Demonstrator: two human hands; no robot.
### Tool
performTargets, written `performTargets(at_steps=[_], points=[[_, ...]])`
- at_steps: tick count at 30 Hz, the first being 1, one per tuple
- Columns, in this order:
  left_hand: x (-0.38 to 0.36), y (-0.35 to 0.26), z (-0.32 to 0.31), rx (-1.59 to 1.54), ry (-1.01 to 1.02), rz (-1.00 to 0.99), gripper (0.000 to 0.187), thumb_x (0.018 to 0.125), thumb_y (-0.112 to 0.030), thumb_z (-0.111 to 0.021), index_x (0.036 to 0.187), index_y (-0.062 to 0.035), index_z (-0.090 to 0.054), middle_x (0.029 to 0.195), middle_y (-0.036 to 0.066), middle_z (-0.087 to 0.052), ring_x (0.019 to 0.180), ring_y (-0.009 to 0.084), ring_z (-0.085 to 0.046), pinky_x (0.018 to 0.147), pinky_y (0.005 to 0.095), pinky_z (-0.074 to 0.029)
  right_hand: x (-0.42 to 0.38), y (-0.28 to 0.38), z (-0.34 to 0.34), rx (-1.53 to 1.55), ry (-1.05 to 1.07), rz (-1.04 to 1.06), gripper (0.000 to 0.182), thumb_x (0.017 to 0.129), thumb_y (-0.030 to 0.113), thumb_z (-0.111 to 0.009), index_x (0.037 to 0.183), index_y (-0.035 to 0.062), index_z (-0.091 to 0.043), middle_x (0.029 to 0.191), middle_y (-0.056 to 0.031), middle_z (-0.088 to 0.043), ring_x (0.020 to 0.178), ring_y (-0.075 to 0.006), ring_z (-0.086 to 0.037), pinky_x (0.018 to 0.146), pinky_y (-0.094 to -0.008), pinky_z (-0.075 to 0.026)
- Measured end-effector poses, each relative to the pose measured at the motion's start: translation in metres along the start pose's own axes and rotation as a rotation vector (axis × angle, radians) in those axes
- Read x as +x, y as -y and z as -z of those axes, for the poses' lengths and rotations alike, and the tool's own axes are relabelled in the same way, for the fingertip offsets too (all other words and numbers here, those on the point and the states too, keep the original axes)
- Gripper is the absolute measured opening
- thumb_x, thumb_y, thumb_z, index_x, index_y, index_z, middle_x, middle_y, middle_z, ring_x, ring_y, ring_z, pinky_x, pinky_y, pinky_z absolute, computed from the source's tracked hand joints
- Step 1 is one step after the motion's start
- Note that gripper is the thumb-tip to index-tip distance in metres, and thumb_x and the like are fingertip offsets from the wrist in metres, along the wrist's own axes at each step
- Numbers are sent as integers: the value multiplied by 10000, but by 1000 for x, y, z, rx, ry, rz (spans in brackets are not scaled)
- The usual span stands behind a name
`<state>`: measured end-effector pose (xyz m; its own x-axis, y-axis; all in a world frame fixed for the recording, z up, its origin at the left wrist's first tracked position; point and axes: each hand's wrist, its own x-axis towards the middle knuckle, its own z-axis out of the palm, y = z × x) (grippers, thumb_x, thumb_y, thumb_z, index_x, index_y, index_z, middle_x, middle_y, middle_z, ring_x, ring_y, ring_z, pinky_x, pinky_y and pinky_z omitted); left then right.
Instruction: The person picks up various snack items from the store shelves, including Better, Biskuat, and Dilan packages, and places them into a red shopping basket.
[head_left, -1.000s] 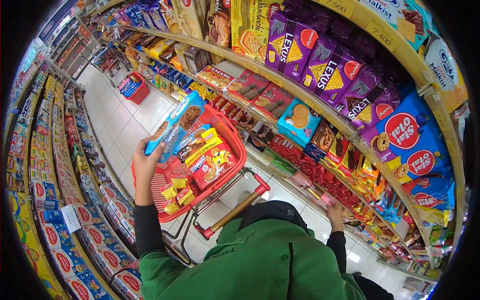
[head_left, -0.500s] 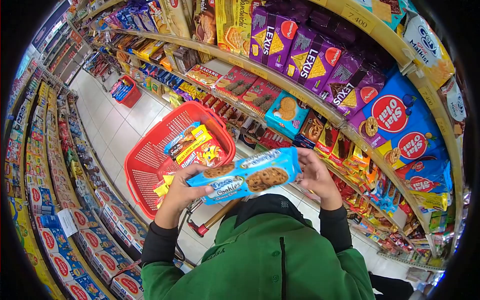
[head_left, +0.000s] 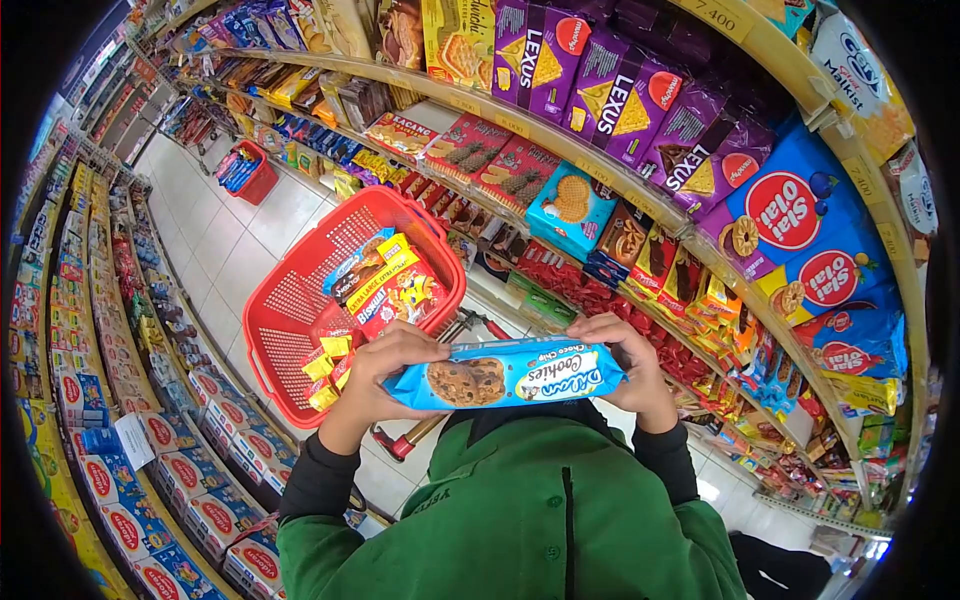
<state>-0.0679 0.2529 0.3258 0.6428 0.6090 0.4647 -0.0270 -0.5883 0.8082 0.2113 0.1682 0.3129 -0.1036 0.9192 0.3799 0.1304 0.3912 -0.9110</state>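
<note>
A blue pack of choco chip cookies (head_left: 505, 378) is held level in front of my chest, its printed side reading upside down. My left hand (head_left: 378, 378) grips its left end, and my right hand (head_left: 632, 372) grips the right end. Just beyond my left hand stands a red shopping basket (head_left: 262, 350). Inside it lie a yellow and red biscuit pack (head_left: 390, 290), a blue and brown pack (head_left: 357, 262) and several small yellow packets (head_left: 325, 368).
On my right, shelves hold purple Lexus cracker packs (head_left: 615, 95), blue Slai O'lai packs (head_left: 790, 225) and a turquoise biscuit box (head_left: 570, 210). Stacked Vidoran boxes (head_left: 215, 520) line the left shelf. Another red basket (head_left: 258, 182) stands farther down the tiled aisle (head_left: 200, 225).
The cookie pack has been turned over, so its print now reads upside down, and it has come lower and closer to my body. Both hands have shifted their hold on its ends.
</note>
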Motion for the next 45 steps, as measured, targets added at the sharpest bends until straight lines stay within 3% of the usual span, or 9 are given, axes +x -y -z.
performTargets(at_steps=[12, 17, 19, 22, 26, 32, 35, 44, 45], points=[[1, 13, -11, 143, 100, 36, 454, 521, -137, -730, 944, -63, -580, 937, 90, -580, 889, 244, -534, 792, 342, -375, -11, 16, 10, -400, -62, 115, 447, 481, -89, -592, 899, 54, -523, 949, -85, -568, 915, -266, -514, 781, -364, -390], [6, 9, -8, 88, 285, 209, 501, 532, -154, -733, 990, -44, -564, 944, 99, -560, 902, 237, -508, 785, 340, -377, -24, 17, 17, -391, -33, -60, 510, 511, 141, -767, 943, 32, -517, 857, -102, -568, 775, -243, -554, 671, -308, -428], [6, 10, -10, 116, 356, 275, 558, 547, -138, -727, 1056, -39, -523, 978, 114, -537, 947, 248, -484, 801, 350, -373, -42, 7, 27, -335, -133, -201, 511, 511, 149, -768, 941, 29, -520, 861, -97, -569, 776, -218, -556, 673, -299, -428], [1, 13, -5, 329, 178, 268, 598, 580, -102, -706, 1124, -44, -462, 1020, 116, -521, 964, 243, -484, 806, 335, -384, -72, 12, 57, -303, -359, -465, 497, 493, 126, -771, 917, 21, -533, 830, -51, -578, 737, -143, -547, 656, -255, -429], [-7, 23, 12, 230, -134, 497, 549, 662, -44, -626, 1162, -14, -402, 1083, 118, -496, 990, 188, -480, 789, 279, -410, -139, 27, 120, -13, -698, -641, 363, 589, 112, -656, 917, 17, -531, 828, -46, -572, 720, -109, -540, 620, -231, -425], [-11, 29, 30, 157, -249, 532, 436, 745, -42, -551, 1158, -17, -412, 1075, 109, -491, 979, 163, -476, 799, 274, -403, -243, 59, 162, 129, -1394, -634, 408, 661, 190, -602, 1015, 32, -477, 816, -43, -554, 659, -128, -527, 544, -225, -419], [-9, 27, 33, 102, -287, 531, 416, 755, -40, -543, 1152, -14, -419, 1082, 106, -488, 968, 156, -477, 810, 271, -396, -302, 64, 180, 151, -1602, -675, 348, 665, 310, -635, 908, 89, -520, 731, -27, -548, 578, -92, -505, 469, -187, -424], [-11, 29, 41, 98, -337, 535, 360, 777, -60, -527, 1123, 0, -444, 1061, 102, -507, 947, 148, -482, 834, 264, -371, -332, 31, 242, 331, -2005, -351, 284, 703, 279, -621, 830, 41, -532, 712, -70, -547, 586, -162, -528, 471, -202, -454], [-12, 29, 42, 109, -333, 528, 357, 778, -61, -526, 1121, 0, -446, 1057, 103, -511, 949, 149, -483, 836, 264, -370, -351, 20, 262, 397, -1861, -311, 273, 690, 251, -644, 824, 47, -522, 752, -77, -533, 624, -174, -522, 504, -212, -458]])
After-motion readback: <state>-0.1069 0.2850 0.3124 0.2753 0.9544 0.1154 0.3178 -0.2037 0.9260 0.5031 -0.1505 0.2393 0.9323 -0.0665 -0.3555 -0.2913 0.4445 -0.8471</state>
